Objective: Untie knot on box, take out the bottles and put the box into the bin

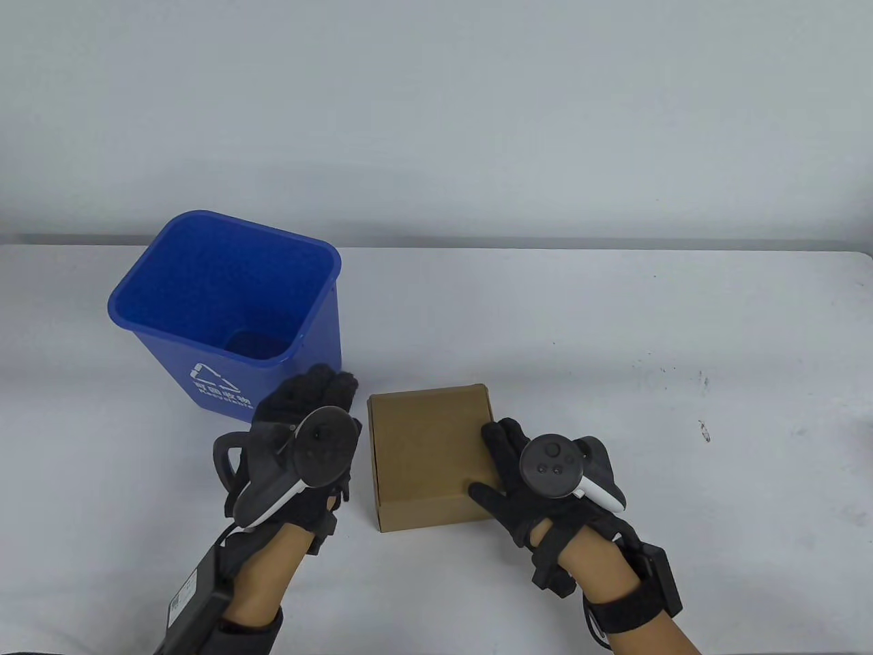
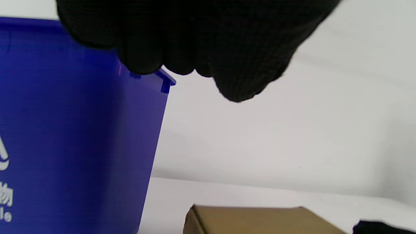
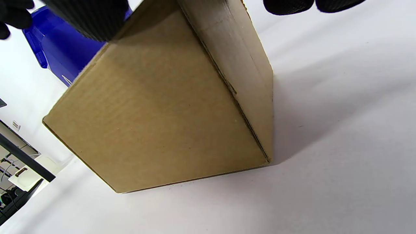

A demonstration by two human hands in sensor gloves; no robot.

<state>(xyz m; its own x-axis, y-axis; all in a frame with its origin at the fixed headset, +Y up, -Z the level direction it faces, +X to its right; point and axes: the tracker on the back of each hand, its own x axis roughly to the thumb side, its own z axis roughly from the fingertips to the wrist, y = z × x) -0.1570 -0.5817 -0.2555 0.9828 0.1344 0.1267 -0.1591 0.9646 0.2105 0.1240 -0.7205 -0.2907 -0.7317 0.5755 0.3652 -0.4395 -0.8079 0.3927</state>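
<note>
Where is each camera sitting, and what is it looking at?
Table view: above, looking down at the white table, blue plastic bin, brown cardboard box; shows the left hand and right hand.
Left wrist view: low by the left hand, facing the bin's wall; fingers hang from the top.
Right wrist view: low, facing the box's side; fingertips on top.
All views share box and bin.

table view: high, looking down | wrist views: low, close | all share box (image 1: 430, 457) and bin (image 1: 225, 307)
</note>
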